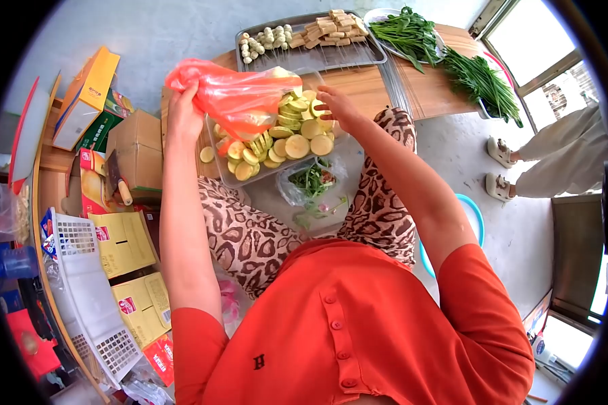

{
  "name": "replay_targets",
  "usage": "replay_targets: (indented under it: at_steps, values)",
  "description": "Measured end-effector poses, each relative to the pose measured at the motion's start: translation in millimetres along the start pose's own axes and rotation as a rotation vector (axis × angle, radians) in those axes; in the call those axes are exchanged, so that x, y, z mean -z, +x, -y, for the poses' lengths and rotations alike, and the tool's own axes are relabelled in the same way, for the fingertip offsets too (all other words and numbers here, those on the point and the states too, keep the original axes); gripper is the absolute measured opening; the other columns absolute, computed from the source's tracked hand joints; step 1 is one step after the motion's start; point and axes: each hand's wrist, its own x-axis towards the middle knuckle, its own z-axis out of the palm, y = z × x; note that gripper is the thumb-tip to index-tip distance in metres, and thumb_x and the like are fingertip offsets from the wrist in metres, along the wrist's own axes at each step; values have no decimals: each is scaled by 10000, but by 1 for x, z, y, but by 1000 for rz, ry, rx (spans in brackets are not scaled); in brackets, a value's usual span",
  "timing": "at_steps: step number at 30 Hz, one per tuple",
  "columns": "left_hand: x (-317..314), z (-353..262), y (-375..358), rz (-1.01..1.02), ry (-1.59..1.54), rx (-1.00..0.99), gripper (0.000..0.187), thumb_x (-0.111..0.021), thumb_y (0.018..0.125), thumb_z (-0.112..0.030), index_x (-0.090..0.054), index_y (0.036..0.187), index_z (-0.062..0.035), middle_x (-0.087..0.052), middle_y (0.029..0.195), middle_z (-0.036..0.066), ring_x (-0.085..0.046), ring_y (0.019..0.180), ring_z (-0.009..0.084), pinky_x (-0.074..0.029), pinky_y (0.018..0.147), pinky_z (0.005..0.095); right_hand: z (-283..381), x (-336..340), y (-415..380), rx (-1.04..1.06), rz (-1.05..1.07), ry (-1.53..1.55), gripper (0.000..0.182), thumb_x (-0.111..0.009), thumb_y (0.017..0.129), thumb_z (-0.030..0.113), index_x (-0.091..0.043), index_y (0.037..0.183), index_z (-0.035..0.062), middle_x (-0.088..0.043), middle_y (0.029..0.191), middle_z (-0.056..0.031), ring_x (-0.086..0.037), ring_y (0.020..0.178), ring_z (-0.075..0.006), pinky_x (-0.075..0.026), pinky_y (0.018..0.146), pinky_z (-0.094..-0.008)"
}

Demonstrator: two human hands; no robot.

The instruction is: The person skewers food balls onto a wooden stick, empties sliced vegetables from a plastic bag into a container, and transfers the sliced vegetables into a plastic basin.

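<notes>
A thin red plastic bag (233, 94) hangs from my left hand (186, 111), whose fingers are closed on its upper left edge. The bag lies tilted over a clear tray (250, 177) heaped with round yellow-green vegetable slices (297, 145). Some slices show at the bag's lower edge. My right hand (341, 109) is at the right side of the heap, fingers spread and holding nothing. One loose slice (207, 154) rests near the tray's left side.
Behind is a metal tray (317, 64) of skewered pieces. Leafy greens (409, 34) and long green stalks (483, 81) lie at the back right. A bag of scraps (311, 181) sits below. Boxes (135, 148) stand left; another person's legs (561, 162) are right.
</notes>
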Motion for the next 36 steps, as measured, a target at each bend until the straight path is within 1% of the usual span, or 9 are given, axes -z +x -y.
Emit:
replay_targets:
  at_steps: [5, 8, 12, 19, 21, 24, 28, 32, 36]
  values:
    - [9, -1, -43, 68, 22, 113, 312, -527, 878, -57, -488, 1186, -23, -552, 1183, 82, -522, 1101, 195, -411, 953, 348, 9, -20, 34, 151, 0, -163, 545, -596, 828, 261, -419, 1314, 90, -520, 1181, -128, -543, 1000, -234, -478, 742, -338]
    - [21, 6, -66, 76, 41, 139, 313, -542, 875, -69, -500, 1182, -24, -562, 1176, 86, -537, 1092, 197, -419, 957, 361, -3, -31, 65, 560, 27, -524, 512, -643, 763, 182, -493, 1249, 123, -514, 1191, -169, -528, 1068, -283, -442, 885, -349]
    - [14, 1, -100, 127, 65, 195, 347, -574, 867, -95, -494, 1197, -23, -562, 1168, 74, -529, 1092, 187, -410, 953, 348, 36, -48, 22, 625, 20, -748, 191, -638, 748, 146, -643, 935, 105, -562, 1126, -136, -563, 978, -279, -451, 845, -342]
    - [17, -6, -135, 110, 94, 226, 346, -582, 863, -98, -508, 1191, -13, -568, 1152, 77, -544, 1061, 174, -427, 925, 332, 37, -43, 32, 476, 19, -551, 159, -582, 786, 121, -624, 928, 63, -633, 778, -122, -609, 786, -230, -467, 717, -326]
    - [16, -2, -140, 111, 115, 209, 341, -580, 862, -93, -513, 1188, -14, -572, 1147, 76, -549, 1052, 171, -433, 917, 330, 50, -47, 13, 393, 41, -677, 208, -589, 779, 114, -612, 983, 78, -627, 917, -118, -599, 886, -241, -469, 766, -332]
    - [20, 11, -146, 54, 79, 237, 328, -616, 848, -126, -535, 1146, -19, -588, 1109, 64, -557, 1034, 167, -433, 915, 326, 44, -53, 8, 791, 222, -803, 294, -611, 757, 119, -590, 1050, 140, -494, 1198, -102, -508, 1085, -281, -451, 883, -364]
    - [24, 19, -154, 22, 50, 287, 357, -610, 850, -116, -511, 1179, -20, -565, 1151, 61, -531, 1074, 163, -406, 950, 332, 31, -73, 17, 882, 141, -931, 218, -619, 770, 100, -617, 987, 102, -544, 1126, -111, -560, 996, -275, -468, 827, -346]
    - [16, 13, -156, 24, -5, 221, 369, -598, 852, -87, -493, 1200, -20, -547, 1184, 60, -509, 1111, 172, -383, 975, 339, 37, -84, 31, 753, -6, -865, 124, -602, 783, 100, -634, 901, 81, -621, 885, -106, -612, 818, -245, -477, 721, -332]
    - [19, 14, -152, -69, -34, 124, 330, -573, 861, -60, -507, 1182, -20, -554, 1178, 72, -514, 1105, 185, -389, 970, 348, 71, -88, 16, 537, 30, -650, 93, -575, 822, 79, -614, 900, 48, -637, 903, -93, -617, 832, -168, -499, 722, -318]
